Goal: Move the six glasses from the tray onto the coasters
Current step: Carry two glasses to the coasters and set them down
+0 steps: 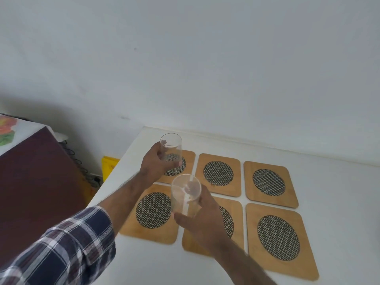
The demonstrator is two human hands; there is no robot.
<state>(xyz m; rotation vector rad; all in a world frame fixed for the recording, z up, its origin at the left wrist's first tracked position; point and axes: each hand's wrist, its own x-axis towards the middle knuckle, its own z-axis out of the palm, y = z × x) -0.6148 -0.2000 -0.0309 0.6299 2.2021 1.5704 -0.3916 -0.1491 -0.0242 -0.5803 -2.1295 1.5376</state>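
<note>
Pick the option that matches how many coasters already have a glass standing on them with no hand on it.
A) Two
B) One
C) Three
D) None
D: both glasses in view are in hand, the left hand gripping one glass over the far-left coaster and the right hand gripping the other glass; the remaining coasters, such as the far-right one, are bare.

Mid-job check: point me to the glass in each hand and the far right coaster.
Left-hand glass [171, 149], head view, on its clear wall below the rim.
Right-hand glass [185, 194], head view, on its upper wall.
Far right coaster [268, 182], head view, on its woven centre.
</note>
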